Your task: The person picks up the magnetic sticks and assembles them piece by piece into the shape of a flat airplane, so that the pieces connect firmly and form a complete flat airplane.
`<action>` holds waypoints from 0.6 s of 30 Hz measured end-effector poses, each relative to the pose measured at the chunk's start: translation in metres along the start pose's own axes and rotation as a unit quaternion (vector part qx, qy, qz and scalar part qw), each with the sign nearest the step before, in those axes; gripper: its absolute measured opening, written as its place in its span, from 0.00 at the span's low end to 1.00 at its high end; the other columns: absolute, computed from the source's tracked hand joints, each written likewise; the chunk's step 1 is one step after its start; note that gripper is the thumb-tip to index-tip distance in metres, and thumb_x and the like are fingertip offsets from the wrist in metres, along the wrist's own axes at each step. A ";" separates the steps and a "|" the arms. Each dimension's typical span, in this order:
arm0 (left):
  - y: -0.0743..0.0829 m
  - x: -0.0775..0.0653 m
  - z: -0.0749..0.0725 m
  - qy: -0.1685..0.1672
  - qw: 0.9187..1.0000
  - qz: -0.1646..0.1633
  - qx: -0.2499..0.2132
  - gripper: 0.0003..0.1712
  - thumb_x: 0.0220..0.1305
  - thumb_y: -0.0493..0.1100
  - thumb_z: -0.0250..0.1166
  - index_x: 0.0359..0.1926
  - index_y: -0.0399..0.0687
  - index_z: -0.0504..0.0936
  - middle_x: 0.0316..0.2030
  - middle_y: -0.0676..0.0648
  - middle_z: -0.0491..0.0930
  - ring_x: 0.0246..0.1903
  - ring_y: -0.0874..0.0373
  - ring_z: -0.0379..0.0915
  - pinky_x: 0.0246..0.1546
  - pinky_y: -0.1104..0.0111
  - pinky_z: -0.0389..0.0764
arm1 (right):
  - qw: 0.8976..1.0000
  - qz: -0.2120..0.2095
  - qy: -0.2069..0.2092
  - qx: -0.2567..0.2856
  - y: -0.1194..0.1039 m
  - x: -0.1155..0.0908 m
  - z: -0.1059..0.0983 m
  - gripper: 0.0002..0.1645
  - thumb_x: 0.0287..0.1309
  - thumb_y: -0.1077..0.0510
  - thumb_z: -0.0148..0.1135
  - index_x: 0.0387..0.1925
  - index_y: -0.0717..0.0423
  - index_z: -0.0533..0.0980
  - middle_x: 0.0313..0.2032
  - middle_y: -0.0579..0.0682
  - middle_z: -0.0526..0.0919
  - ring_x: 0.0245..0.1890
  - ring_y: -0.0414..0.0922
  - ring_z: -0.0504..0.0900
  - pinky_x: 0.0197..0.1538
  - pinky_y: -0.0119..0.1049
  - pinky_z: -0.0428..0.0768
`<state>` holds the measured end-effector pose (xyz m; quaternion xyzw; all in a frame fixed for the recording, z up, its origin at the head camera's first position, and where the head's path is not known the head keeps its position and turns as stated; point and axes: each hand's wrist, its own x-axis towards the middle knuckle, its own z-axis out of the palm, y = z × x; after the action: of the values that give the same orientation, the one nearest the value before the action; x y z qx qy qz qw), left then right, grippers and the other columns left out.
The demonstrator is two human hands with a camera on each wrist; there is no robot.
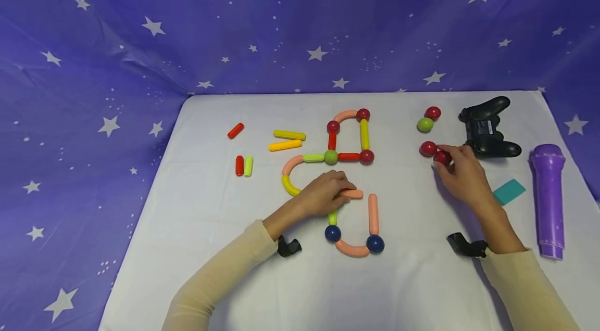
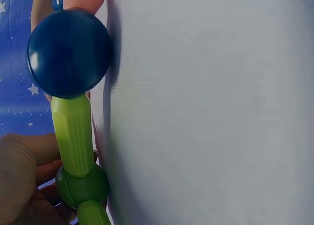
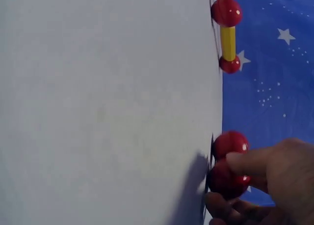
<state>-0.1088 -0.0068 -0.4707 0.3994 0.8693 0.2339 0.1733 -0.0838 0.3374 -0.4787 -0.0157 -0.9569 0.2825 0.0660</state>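
My left hand (image 1: 324, 193) lies over the middle joint of a magnetic stick-and-ball figure. In the left wrist view its fingers curl round a green ball (image 2: 81, 189), beside a light green stick (image 2: 73, 137) that leads to a blue ball (image 2: 68, 53). A pink stick (image 1: 352, 194) sticks out to the right of that hand. At the right, my right hand (image 1: 461, 174) pinches a red ball (image 3: 226, 181) between thumb and fingers. A second red ball (image 1: 428, 148) touches or nearly touches it. The figure's upper loop holds a green ball (image 1: 330, 157) and several red balls.
Loose red sticks (image 1: 236, 130) and yellow sticks (image 1: 289, 135) lie at the left. A red ball (image 1: 433, 113) and a light green ball (image 1: 425, 125) sit at the back right, near a black game controller (image 1: 487, 128), a teal card (image 1: 509, 192) and a purple microphone-shaped tube (image 1: 549, 201).
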 end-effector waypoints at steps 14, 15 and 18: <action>-0.006 0.000 0.003 0.013 0.998 -0.006 -0.060 0.18 0.67 0.44 0.63 0.57 0.50 0.81 0.47 0.52 0.80 0.45 0.63 0.72 0.49 0.73 0.73 | 0.982 -0.077 -0.112 0.131 -0.061 -0.032 0.050 0.23 0.56 0.58 0.70 0.53 0.57 0.74 0.30 0.49 0.78 0.27 0.41 0.71 0.31 0.26 0.71; -0.007 0.000 0.003 0.015 0.998 -0.003 -0.064 0.18 0.67 0.43 0.64 0.57 0.49 0.81 0.47 0.52 0.80 0.45 0.63 0.72 0.48 0.74 0.73 | 0.979 -0.079 -0.125 0.139 -0.066 -0.032 0.054 0.23 0.57 0.58 0.70 0.53 0.56 0.75 0.29 0.48 0.78 0.27 0.41 0.71 0.31 0.27 0.72; -0.008 0.001 0.005 0.020 0.997 0.003 -0.073 0.18 0.67 0.43 0.64 0.57 0.49 0.81 0.47 0.52 0.80 0.44 0.64 0.72 0.46 0.75 0.73 | 0.975 -0.078 -0.142 0.154 -0.076 -0.032 0.063 0.22 0.57 0.56 0.70 0.53 0.55 0.75 0.31 0.47 0.79 0.27 0.41 0.72 0.31 0.29 0.72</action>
<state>-0.1116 -0.0093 -0.4792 0.3834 0.8521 0.3053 0.1835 -0.0598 0.2374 -0.4932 0.1100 -0.8997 0.4197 -0.0474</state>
